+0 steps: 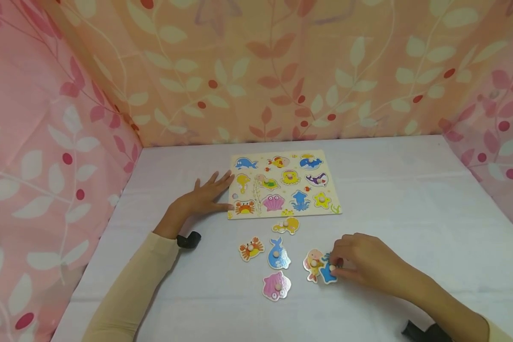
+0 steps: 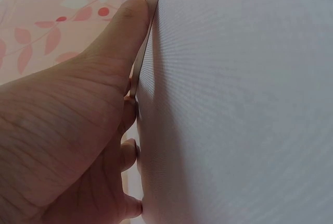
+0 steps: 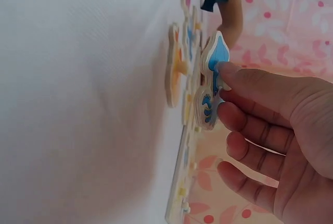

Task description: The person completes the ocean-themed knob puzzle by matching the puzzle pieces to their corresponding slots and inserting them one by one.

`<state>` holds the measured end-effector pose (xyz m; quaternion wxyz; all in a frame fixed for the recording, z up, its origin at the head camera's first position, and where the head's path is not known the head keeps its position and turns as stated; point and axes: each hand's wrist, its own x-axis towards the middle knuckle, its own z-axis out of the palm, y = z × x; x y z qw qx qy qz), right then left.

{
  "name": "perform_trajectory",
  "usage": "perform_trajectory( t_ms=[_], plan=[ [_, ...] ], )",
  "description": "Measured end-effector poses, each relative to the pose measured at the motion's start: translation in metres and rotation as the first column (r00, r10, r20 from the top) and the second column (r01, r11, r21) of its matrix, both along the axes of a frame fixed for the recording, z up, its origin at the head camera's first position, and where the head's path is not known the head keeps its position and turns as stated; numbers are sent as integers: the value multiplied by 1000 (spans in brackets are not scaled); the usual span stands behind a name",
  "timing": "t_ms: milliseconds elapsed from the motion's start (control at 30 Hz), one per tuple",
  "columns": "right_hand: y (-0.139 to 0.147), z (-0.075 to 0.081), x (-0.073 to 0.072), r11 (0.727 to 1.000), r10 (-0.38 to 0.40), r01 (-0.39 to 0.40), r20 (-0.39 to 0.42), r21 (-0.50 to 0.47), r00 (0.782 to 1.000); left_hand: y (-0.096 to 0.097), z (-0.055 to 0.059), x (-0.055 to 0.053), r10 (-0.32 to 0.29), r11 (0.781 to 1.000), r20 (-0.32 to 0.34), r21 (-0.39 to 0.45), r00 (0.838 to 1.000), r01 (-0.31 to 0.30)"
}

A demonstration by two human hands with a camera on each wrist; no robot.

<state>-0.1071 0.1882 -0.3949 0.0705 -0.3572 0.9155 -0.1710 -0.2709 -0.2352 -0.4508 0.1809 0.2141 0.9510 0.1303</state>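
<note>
My right hand (image 1: 367,259) pinches a blue squid puzzle piece (image 1: 327,274) by its knob, between thumb and fingertips. In the right wrist view the squid piece (image 3: 221,52) stands tilted above the table. In the head view it overlaps an orange and yellow fish piece (image 1: 312,266). My left hand (image 1: 205,195) rests at the left edge of the wooden puzzle board (image 1: 261,156), fingers stretched out and thumb at the near corner. From the left wrist, the thumb (image 2: 136,18) shows against the board's edge.
Loose knobbed pieces lie in front of the board: a yellow seahorse (image 1: 287,225), a crab (image 1: 251,249), a blue whale (image 1: 279,255) and a pink shell (image 1: 275,286). Several pieces sit in the board, including a yellow octopus (image 1: 290,177). Patterned cloth walls (image 1: 239,71) surround the white tabletop (image 1: 410,190).
</note>
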Motion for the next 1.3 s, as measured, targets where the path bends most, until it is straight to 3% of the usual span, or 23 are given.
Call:
perform_trajectory(
  t_ms=[467,767,1300],
  plan=[
    [-1,14,-35,996,-66,63,-45,-69,997,1,3,1,-20,1000,-13,13,1000,20],
    [-6,11,-56,989,-92,85,-54,-122,994,1,5,2,-20,1000,-7,16,1000,20],
    [-13,-2,-84,984,-165,163,-31,-65,986,2,6,3,-3,1000,-2,7,1000,3]
  ],
)
